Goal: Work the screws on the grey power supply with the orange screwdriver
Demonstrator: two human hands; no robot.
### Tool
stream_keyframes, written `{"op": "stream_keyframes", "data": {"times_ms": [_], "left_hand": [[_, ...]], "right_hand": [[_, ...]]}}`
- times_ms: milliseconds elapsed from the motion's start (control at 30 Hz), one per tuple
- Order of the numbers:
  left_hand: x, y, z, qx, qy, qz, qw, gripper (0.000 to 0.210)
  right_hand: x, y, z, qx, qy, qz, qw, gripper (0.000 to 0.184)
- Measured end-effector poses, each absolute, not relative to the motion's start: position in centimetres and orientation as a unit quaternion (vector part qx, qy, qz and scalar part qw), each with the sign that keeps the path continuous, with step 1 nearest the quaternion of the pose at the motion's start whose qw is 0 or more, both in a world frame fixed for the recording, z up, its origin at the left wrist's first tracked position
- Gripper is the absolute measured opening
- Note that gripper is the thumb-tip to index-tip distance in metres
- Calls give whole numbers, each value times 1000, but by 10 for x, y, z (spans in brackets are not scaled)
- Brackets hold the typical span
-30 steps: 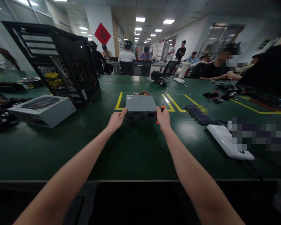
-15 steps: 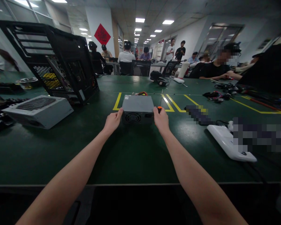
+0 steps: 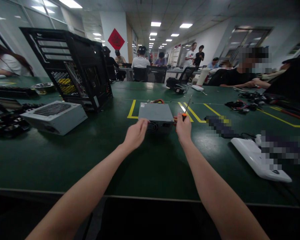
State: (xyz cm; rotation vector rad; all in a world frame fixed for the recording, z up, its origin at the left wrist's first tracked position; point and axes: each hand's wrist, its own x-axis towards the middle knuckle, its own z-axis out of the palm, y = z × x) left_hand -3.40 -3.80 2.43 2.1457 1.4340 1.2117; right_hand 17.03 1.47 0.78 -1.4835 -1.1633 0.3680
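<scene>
Past the near edge of the counter (image 3: 155,170), the right hand (image 3: 184,128) holds a screwdriver (image 3: 184,115) beside a power supply (image 3: 156,112); the left hand (image 3: 136,134) overlaps its fan (image 3: 153,127), grip unclear.

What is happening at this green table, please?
A person works with bare hands around a grey metal box on the green table. The left hand is at its front, partly covering the fan grille; whether it touches is unclear. The right hand, near the box's right side, holds an orange-handled screwdriver, shaft upward. A black computer case stands farther left.
</scene>
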Motion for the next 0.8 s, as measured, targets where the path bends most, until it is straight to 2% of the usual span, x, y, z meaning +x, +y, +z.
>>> {"op": "stream_keyframes", "data": {"times_ms": [67,167,333,433,533,667,800], "left_hand": [[-24,-44,22,820,428,336,177,35],[-21,-42,17,841,390,289,238,35],[-40,-26,15,756,390,348,394,38],[-48,-22,13,722,391,375,431,34],[-51,-24,11,762,386,340,394,30],[-42,-35,12,846,368,281,264,26],[-15,-58,17,927,246,226,170,30]], "right_hand": [[166,12,11,-632,-499,148,574,37],[162,7,14,-632,-507,139,570,34],[165,6,14,-627,-512,143,569,34],[168,9,11,-623,-503,156,578,36],[171,13,8,-616,-486,186,591,38],[174,19,5,-609,-455,232,606,39],[176,23,2,-612,-435,248,612,38]]}}
